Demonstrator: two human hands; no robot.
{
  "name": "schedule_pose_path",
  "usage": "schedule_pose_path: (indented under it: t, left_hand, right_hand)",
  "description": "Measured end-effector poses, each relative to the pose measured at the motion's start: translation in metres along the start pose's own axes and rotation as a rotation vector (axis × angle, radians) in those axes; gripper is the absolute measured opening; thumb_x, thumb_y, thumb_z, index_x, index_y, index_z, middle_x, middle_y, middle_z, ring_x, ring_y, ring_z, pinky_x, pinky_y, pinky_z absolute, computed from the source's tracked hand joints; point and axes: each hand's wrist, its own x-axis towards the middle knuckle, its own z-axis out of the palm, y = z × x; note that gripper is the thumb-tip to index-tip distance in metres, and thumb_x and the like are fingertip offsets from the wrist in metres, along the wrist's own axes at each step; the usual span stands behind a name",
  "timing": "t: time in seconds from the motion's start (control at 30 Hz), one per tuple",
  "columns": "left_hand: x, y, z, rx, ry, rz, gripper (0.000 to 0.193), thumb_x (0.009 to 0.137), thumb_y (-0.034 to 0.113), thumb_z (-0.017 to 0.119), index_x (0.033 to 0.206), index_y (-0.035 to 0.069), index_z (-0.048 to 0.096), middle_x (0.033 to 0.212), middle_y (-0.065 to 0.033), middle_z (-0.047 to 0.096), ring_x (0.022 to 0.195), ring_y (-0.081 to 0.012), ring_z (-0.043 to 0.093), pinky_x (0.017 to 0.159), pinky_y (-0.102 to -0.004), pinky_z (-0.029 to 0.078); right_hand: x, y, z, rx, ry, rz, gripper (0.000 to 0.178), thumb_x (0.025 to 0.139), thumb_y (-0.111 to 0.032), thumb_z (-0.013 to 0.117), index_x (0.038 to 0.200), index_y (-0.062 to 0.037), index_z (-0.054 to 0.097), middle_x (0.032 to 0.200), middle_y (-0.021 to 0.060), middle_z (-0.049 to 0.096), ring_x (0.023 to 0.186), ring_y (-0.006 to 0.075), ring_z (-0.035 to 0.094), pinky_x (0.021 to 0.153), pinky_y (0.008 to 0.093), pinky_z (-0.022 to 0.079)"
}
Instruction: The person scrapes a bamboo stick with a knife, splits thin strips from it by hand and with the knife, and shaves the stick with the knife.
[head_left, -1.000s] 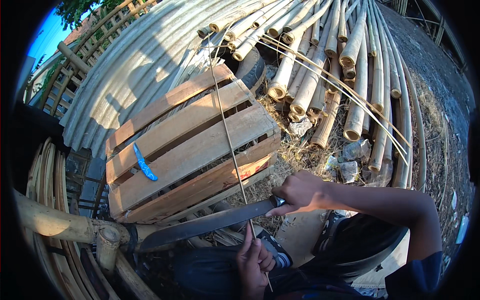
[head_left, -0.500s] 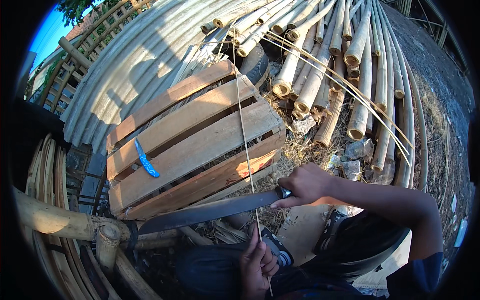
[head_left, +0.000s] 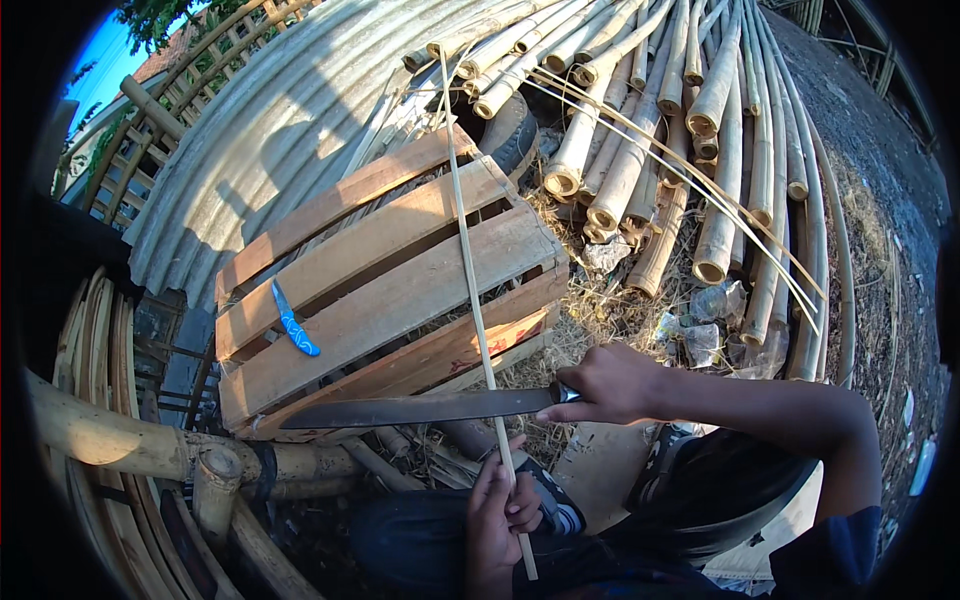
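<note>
My right hand (head_left: 605,385) is closed round the handle of a long machete (head_left: 420,408), its blade pointing left and nearly level. A thin, pale bamboo strip (head_left: 466,240) stretches from near my lap up over the crate, meeting the blade close to the handle. Below that crossing, my left hand (head_left: 500,510) holds the strip between thumb and curled fingers. Beyond the blade stands a slatted wooden crate (head_left: 400,290), and on its top slats lies a small knife with a patterned blue handle (head_left: 298,334).
Cut bamboo poles (head_left: 715,240) are piled at the far right, with long thin strips (head_left: 700,180) across them. A thick bamboo rail (head_left: 110,438) and split bamboo lengths (head_left: 98,350) are at the left. Corrugated sheeting (head_left: 270,140) leans behind the crate; a tyre (head_left: 512,130) sits beside it.
The bamboo strip's far end has swung left and its broader face now shows. The machete's blade has levelled, its tip rising. My left hand's fingers have loosened slightly round the strip.
</note>
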Motion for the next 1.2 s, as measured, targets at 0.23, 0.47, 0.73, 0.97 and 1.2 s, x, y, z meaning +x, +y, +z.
schedule_pose_path:
  t: [0.23, 0.47, 0.73, 0.97, 1.2]
  left_hand:
    - [0.002, -0.005, -0.028, -0.911, -0.384, -0.314, 0.022, 0.101, 0.027, 0.034, 0.111, 0.008, 0.038, 0.054, 0.0052, 0.022, 0.036, -0.0011, 0.016, 0.031, -0.0177, 0.014]
    - [0.005, 0.000, -0.025, -1.011, -0.454, -0.364, 0.020, 0.101, 0.027, 0.031, 0.108, 0.010, 0.037, 0.052, 0.0047, 0.020, 0.034, -0.0007, 0.013, 0.028, -0.0173, 0.011]
    - [-0.011, -0.013, -0.031, -1.220, -0.566, -0.421, 0.020, 0.101, 0.025, 0.033, 0.110, 0.008, 0.038, 0.050, 0.0047, 0.017, 0.032, -0.0001, 0.015, 0.028, -0.0173, 0.013]
    - [-0.013, -0.010, -0.029, -1.284, -0.558, -0.403, 0.015, 0.098, 0.011, 0.033, 0.111, 0.008, 0.040, 0.048, 0.0051, 0.018, 0.032, 0.0010, 0.016, 0.028, -0.0181, 0.013]
    - [-0.007, -0.008, -0.022, -1.333, -0.576, -0.394, 0.016, 0.098, 0.011, 0.031, 0.111, 0.007, 0.040, 0.049, 0.0046, 0.020, 0.032, 0.0011, 0.017, 0.028, -0.0183, 0.013]
  right_hand:
    - [0.001, 0.011, -0.007, -0.040, 0.016, -0.055, 0.073, 0.084, -0.070, 0.037, 0.075, -0.0023, 0.061, 0.053, 0.0159, 0.054, 0.058, 0.0345, 0.061, 0.058, 0.0461, 0.051]
    - [0.011, 0.028, -0.006, 0.142, 0.094, 0.100, 0.070, 0.085, -0.067, 0.040, 0.076, -0.0025, 0.064, 0.049, 0.0130, 0.052, 0.055, 0.0322, 0.060, 0.056, 0.0454, 0.050]
    - [0.013, 0.025, -0.009, -0.012, 0.036, -0.047, 0.074, 0.083, -0.070, 0.040, 0.077, -0.0004, 0.061, 0.054, 0.0149, 0.054, 0.057, 0.0345, 0.061, 0.057, 0.0452, 0.051]
    - [0.008, 0.010, 0.004, 0.005, 0.136, -0.083, 0.068, 0.083, -0.066, 0.045, 0.068, -0.0016, 0.060, 0.046, 0.0131, 0.049, 0.048, 0.0332, 0.056, 0.052, 0.0450, 0.048]
    - [0.009, 0.008, -0.016, 0.074, 0.158, 0.059, 0.068, 0.086, -0.066, 0.039, 0.081, -0.0031, 0.065, 0.057, 0.0143, 0.057, 0.062, 0.0347, 0.062, 0.064, 0.0442, 0.052]
